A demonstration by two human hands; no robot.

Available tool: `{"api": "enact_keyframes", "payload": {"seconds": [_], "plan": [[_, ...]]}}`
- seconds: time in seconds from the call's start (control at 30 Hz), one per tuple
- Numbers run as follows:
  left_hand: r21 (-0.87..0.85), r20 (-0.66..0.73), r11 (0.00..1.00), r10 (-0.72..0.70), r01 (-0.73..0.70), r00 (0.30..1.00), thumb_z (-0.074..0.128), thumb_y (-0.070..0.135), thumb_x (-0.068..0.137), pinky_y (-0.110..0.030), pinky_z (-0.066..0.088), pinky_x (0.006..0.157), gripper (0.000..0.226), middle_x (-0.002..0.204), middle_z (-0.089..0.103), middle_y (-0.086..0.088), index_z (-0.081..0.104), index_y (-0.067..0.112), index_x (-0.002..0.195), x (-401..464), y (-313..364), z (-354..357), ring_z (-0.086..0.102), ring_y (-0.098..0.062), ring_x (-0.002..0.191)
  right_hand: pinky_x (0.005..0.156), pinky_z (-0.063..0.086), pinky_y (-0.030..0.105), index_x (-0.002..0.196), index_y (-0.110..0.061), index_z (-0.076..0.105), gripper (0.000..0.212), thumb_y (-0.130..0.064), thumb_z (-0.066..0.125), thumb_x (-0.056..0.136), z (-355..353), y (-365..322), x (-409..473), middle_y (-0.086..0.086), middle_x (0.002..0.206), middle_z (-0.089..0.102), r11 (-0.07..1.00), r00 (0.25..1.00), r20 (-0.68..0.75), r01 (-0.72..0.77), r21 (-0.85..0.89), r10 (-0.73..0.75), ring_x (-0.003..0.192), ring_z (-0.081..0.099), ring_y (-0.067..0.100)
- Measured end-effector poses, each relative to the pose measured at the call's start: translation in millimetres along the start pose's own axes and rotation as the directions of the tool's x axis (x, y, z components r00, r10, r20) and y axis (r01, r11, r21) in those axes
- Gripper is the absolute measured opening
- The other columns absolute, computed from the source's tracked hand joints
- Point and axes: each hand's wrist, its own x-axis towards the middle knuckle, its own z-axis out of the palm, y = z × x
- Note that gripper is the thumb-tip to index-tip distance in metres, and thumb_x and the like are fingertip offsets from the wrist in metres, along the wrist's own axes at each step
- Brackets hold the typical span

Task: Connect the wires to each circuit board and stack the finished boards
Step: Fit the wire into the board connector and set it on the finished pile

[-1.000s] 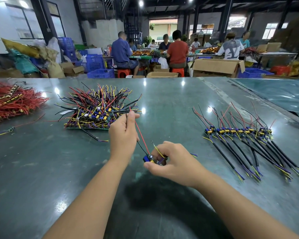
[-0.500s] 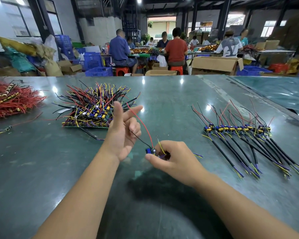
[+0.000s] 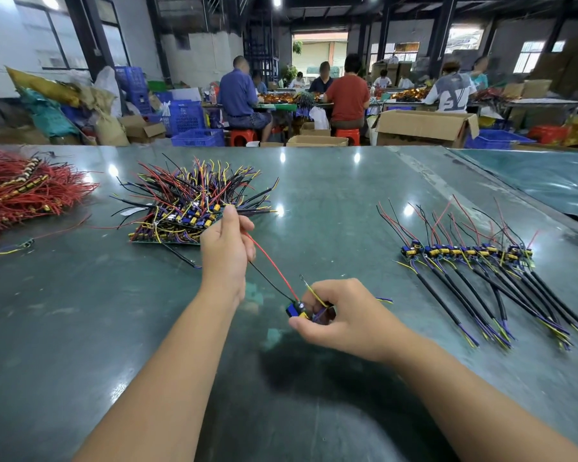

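Circuit board point(image 3: 296, 310) pinched in right hand point(image 3: 340, 316) above green table point(image 3: 330, 208), red wire point(image 3: 270, 261) and black wire point(image 3: 270, 284) gripped by curled left hand point(image 3: 226, 251), finished boards point(image 3: 467, 253) laid at right, unwired pile point(image 3: 184, 211) behind.

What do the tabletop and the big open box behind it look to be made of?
Tabletop: a smooth, glossy dark green sheet, likely rubber or vinyl, since it mirrors the ceiling lights. Open box: plain brown cardboard, matte, with folded flaps.

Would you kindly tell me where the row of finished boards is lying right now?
The row of finished boards lies on the green table, right of the right hand.
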Motion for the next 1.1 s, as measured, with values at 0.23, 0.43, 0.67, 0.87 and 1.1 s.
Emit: {"api": "enact_keyframes", "payload": {"seconds": [0.23, 0.43, 0.67, 0.87, 1.1], "plan": [[-0.343, 0.318, 0.894, -0.178, 0.288, 0.931, 0.027, 0.060, 0.095, -0.016, 0.028, 0.040, 0.054, 0.042, 0.040, 0.004, 0.053, 0.014, 0.104, -4.8, 12.1, 0.2, 0.032, -0.008, 0.036, 0.053, 0.037, 0.027, 0.057, -0.030, 0.048, 0.031, -0.044, 0.071, 0.073, -1.7, 0.3, 2.3, -0.012, 0.051, 0.045, 0.999, 0.985, -0.172, -0.026, -0.035, 0.020, 0.050, 0.039, 0.006], [0.151, 0.699, 0.923, -0.353, 0.355, 0.622, 0.053, 0.063, 0.081, -0.021, 0.050, 0.059, 0.058, 0.091, 0.063, 0.003, 0.053, 0.025, 0.124, -33.2, 6.5, 9.6, 0.059, -0.011, 0.072, 0.054, 0.044, 0.036, 0.067, -0.019, 0.057, 0.027, -0.041, 0.072, 0.074, -6.3, 1.0, 6.9, -0.006, 0.056, 0.050, 0.994, 0.923, -0.385, -0.044, -0.105, 0.000, 0.055, 0.048, 0.016], [0.252, 0.589, 0.954, -0.284, 0.162, 0.757, 0.049, 0.025, 0.098, -0.023, 0.056, 0.070, 0.025, 0.081, 0.071, -0.005, 0.071, 0.015, 0.098, -39.7, -3.4, 16.9, 0.063, -0.010, 0.072, 0.052, 0.030, 0.017, 0.066, -0.024, 0.056, 0.025, -0.040, 0.068, 0.082, -10.4, 5.6, 8.7, -0.013, 0.049, 0.040, 0.957, 0.927, -0.371, -0.057, -0.283, -0.055, 0.051, 0.043, 0.006], [0.221, 0.407, 0.951, -0.292, 0.217, 0.866, 0.046, 0.028, 0.099, -0.016, 0.049, 0.051, 0.031, 0.064, 0.071, -0.003, 0.069, 0.013, 0.086, -36.7, -0.5, 18.1, 0.067, -0.010, 0.056, 0.060, 0.037, 0.037, 0.066, -0.003, 0.054, 0.032, -0.024, 0.063, 0.089, -11.1, 6.4, 12.8, 0.007, 0.060, 0.051, 0.965, 0.938, -0.346, -0.065, -0.255, -0.028, 0.060, 0.044, 0.026], [0.215, 0.342, 0.956, -0.266, 0.200, 0.901, 0.050, 0.027, 0.097, -0.017, 0.050, 0.052, 0.033, 0.060, 0.067, -0.001, 0.072, 0.014, 0.077, -36.1, 0.1, 19.7, 0.061, -0.009, 0.048, 0.057, 0.032, 0.034, 0.068, -0.002, 0.054, 0.030, -0.021, 0.057, 0.091, -11.9, 2.3, 10.1, 0.005, 0.058, 0.046, 0.981, 0.931, -0.364, -0.078, -0.177, 0.008, 0.057, 0.039, 0.020]]}}
